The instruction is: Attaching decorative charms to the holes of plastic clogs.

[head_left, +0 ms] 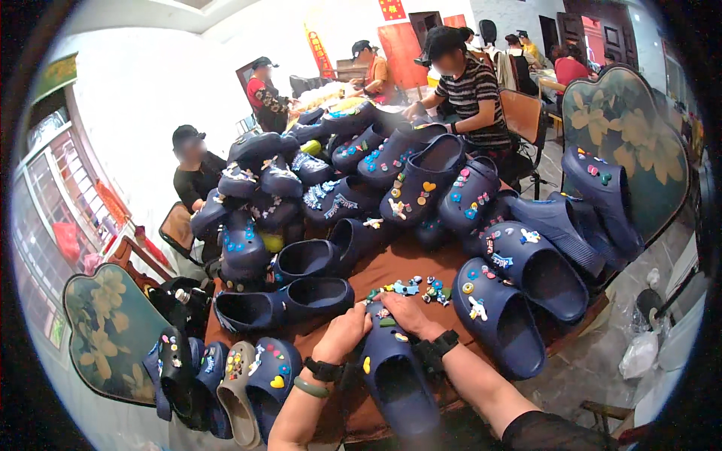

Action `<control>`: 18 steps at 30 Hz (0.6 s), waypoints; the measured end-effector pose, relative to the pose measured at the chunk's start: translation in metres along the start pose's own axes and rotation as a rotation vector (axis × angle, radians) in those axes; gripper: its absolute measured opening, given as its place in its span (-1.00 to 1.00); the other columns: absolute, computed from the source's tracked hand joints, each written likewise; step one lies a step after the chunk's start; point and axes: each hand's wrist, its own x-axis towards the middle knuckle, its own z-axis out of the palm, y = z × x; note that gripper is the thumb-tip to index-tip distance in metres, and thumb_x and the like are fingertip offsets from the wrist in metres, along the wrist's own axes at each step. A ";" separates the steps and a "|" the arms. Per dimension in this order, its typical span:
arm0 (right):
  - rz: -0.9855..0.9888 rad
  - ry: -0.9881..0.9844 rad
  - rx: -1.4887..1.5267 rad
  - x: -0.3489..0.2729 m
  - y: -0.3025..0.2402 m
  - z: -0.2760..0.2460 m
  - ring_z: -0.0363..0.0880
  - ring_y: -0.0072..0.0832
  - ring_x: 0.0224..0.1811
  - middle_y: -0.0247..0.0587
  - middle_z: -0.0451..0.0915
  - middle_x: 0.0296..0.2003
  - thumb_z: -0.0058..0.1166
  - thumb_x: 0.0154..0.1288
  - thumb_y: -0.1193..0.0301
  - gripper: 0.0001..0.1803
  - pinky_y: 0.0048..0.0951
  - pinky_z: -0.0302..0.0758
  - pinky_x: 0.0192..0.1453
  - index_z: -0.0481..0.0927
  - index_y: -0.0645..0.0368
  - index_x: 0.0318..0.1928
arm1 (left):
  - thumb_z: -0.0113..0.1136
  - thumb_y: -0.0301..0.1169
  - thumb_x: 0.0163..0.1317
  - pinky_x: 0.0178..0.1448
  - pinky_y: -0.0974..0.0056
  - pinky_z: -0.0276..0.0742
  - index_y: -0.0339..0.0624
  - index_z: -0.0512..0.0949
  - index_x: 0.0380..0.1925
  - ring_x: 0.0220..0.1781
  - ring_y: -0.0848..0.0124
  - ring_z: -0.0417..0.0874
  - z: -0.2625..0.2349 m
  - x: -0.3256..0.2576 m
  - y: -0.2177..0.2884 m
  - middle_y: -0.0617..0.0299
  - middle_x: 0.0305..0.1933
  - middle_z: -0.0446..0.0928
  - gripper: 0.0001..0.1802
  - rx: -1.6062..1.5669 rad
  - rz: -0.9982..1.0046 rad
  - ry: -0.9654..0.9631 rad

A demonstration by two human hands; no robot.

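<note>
A navy blue clog [381, 347] lies in front of me, its toe pointing away and its open heel toward me. A few charms, yellow and green among them, sit on its upper. At the left of the toe, my left hand [344, 331] is closed on the clog. My right hand [406, 313] is closed over the toe's front, fingertips pressed together; whatever they pinch is too small to make out. Just beyond the fingers, loose colourful charms [438, 292] lie on the brown tabletop [376, 272].
A tall heap of navy clogs [331, 199] with charms covers the table's far side. More clogs [505, 319] stand at my right. Several clogs, one beige clog [239, 391] among them, line the lower left. Across the table sits a person in a striped shirt [472, 94]; others work behind.
</note>
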 end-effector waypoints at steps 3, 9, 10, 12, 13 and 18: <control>0.029 -0.011 0.009 -0.001 0.001 0.001 0.49 -0.21 0.05 0.00 0.55 -0.07 -0.35 0.47 0.31 -0.62 -0.31 0.35 0.18 0.49 0.29 -0.03 | -0.05 -0.26 0.32 -0.27 -0.13 0.52 -0.25 0.29 -0.20 -0.33 -0.15 0.59 -0.003 -0.002 0.000 -0.21 -0.35 0.54 -0.74 -0.006 0.018 -0.021; -0.067 0.054 -0.023 0.000 0.008 0.003 0.52 -0.12 -0.05 0.03 0.57 -0.15 -0.34 0.46 0.16 -0.51 -0.30 0.39 0.06 0.54 0.30 -0.08 | -0.06 -0.28 0.32 -0.25 -0.15 0.50 -0.23 0.31 -0.23 -0.29 -0.15 0.58 -0.006 0.000 -0.002 -0.21 -0.31 0.54 -0.77 -0.086 0.077 0.004; -0.039 0.049 0.011 0.000 0.005 0.004 0.52 -0.11 -0.05 0.04 0.57 -0.14 -0.33 0.45 0.16 -0.52 -0.29 0.39 0.06 0.54 0.31 -0.07 | -0.06 -0.28 0.32 -0.25 -0.15 0.50 -0.23 0.31 -0.23 -0.29 -0.15 0.58 -0.006 -0.001 -0.003 -0.21 -0.31 0.54 -0.77 -0.086 0.075 0.005; -0.010 0.044 0.045 0.000 0.004 0.004 0.51 -0.10 -0.04 0.05 0.57 -0.14 -0.33 0.45 0.17 -0.53 -0.29 0.39 0.07 0.54 0.31 -0.07 | -0.07 -0.27 0.32 -0.24 -0.13 0.50 -0.24 0.33 -0.25 -0.29 -0.11 0.59 -0.007 -0.001 -0.003 -0.21 -0.34 0.55 -0.76 -0.079 0.099 0.025; -0.019 0.043 0.046 0.001 0.007 0.004 0.51 -0.10 -0.04 0.05 0.57 -0.14 -0.32 0.44 0.18 -0.53 -0.29 0.39 0.07 0.54 0.32 -0.07 | -0.07 -0.27 0.32 -0.24 -0.13 0.50 -0.24 0.33 -0.25 -0.29 -0.11 0.59 -0.007 0.001 -0.001 -0.21 -0.34 0.55 -0.76 -0.079 0.101 0.024; -0.046 -0.014 -0.005 0.001 0.013 0.002 0.51 -0.27 0.02 -0.05 0.56 -0.07 -0.31 0.46 0.26 -0.59 -0.35 0.36 0.15 0.52 0.32 -0.04 | -0.17 -0.28 0.36 -0.30 -0.06 0.58 -0.20 0.27 0.09 -0.27 -0.04 0.65 -0.009 0.011 0.002 -0.17 -0.18 0.49 -0.63 0.402 -0.015 -0.385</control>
